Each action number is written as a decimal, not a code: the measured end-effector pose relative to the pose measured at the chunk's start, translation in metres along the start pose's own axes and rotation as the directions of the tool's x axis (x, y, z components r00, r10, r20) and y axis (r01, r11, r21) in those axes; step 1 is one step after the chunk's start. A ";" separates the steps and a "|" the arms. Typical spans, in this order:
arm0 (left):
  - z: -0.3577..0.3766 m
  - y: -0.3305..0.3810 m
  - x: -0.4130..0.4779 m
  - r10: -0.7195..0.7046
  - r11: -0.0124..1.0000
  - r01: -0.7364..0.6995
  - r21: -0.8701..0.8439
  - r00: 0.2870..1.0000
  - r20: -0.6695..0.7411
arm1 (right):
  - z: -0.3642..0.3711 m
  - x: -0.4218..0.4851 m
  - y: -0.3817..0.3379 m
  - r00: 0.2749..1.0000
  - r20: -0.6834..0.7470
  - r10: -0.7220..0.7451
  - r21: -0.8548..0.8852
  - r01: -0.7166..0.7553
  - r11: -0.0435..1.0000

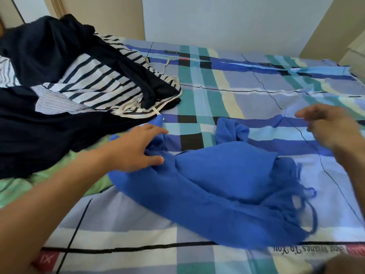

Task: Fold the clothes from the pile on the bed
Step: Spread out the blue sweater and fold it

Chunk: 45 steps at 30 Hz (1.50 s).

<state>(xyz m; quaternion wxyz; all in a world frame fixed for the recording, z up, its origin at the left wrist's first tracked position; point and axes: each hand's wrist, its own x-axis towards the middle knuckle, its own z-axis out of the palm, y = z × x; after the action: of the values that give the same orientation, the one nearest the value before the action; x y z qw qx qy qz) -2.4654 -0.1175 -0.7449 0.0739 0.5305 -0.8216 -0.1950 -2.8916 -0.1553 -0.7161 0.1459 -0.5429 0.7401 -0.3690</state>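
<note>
A bright blue garment (223, 186) lies crumpled in the middle of the bed, its thin straps trailing at the lower right. My left hand (136, 149) rests on its left edge with fingers spread, pressing on the cloth. My right hand (327, 125) hovers above the bed beyond the garment's right side, fingers apart and a little blurred, holding nothing. The pile (59, 91) sits at the left: dark navy clothes, a navy-and-white striped piece (102, 84) and a light green item (59, 175) underneath.
The bed is covered by a plaid sheet (227, 80) in blue, teal and cream. A white wall (227, 20) runs behind the bed, with beige walls at either side. Bare sheet shows beyond the blue garment.
</note>
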 end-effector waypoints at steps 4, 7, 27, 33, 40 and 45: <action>0.018 0.008 0.003 -0.081 0.985 0.056 0.162 0.985 0.152 | 0.047 -0.041 -0.051 0.911 0.304 -0.277 0.064 0.271 0.960; 0.023 0.023 -0.001 -0.025 0.993 -0.010 0.117 0.957 0.290 | 0.072 -0.076 -0.069 0.629 0.718 -0.299 -0.025 0.453 0.891; 0.021 0.041 0.010 -0.033 0.350 -0.128 -0.928 0.988 -0.149 | 0.080 -0.097 -0.100 0.630 0.131 -0.765 0.224 0.733 0.642; 0.002 0.026 0.015 -0.313 0.418 -0.178 -0.891 0.893 -0.325 | 0.071 -0.103 -0.099 0.461 0.636 -0.619 0.298 0.593 0.748; 0.001 0.049 0.007 -0.065 0.752 -0.229 -0.619 0.908 -0.414 | 0.084 -0.111 -0.104 0.701 0.441 -0.561 0.361 0.434 0.826; 0.006 0.062 0.001 0.120 0.823 -0.304 -0.479 0.919 -0.376 | 0.101 -0.120 -0.109 0.762 0.398 -0.511 0.303 0.416 0.857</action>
<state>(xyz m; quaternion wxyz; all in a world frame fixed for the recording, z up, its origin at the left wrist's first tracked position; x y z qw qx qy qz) -2.5204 -0.0946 -0.7252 0.3747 0.4185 -0.7662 -0.3122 -2.7091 -0.1007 -0.7304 0.2752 -0.7645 0.4847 -0.3238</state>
